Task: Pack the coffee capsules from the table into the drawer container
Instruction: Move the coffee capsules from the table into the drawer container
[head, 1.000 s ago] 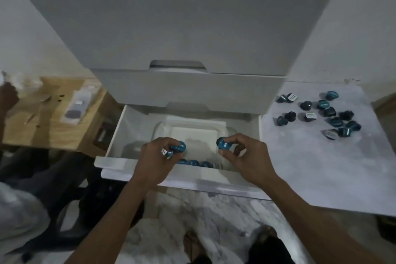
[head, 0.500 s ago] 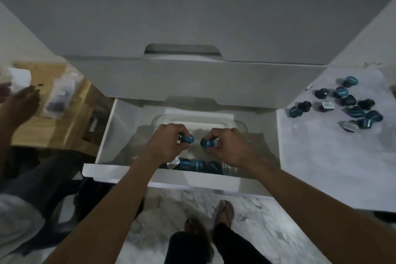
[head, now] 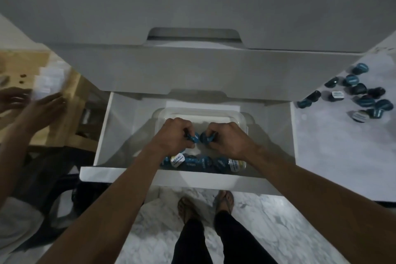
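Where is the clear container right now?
In the head view, the clear container sits inside the open drawer, centre frame, under both hands, left of the table.

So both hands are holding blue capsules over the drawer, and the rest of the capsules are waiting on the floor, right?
Not the floor. The head view shows the remaining capsules lying on the white table to the right. The left hand and right hand do each hold a blue capsule over the drawer.

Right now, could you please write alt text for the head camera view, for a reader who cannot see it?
Seen from above, a person's left hand and right hand each hold a blue coffee capsule over a clear container in an open white drawer, where a row of capsules already lies. More capsules remain on the white table at right.
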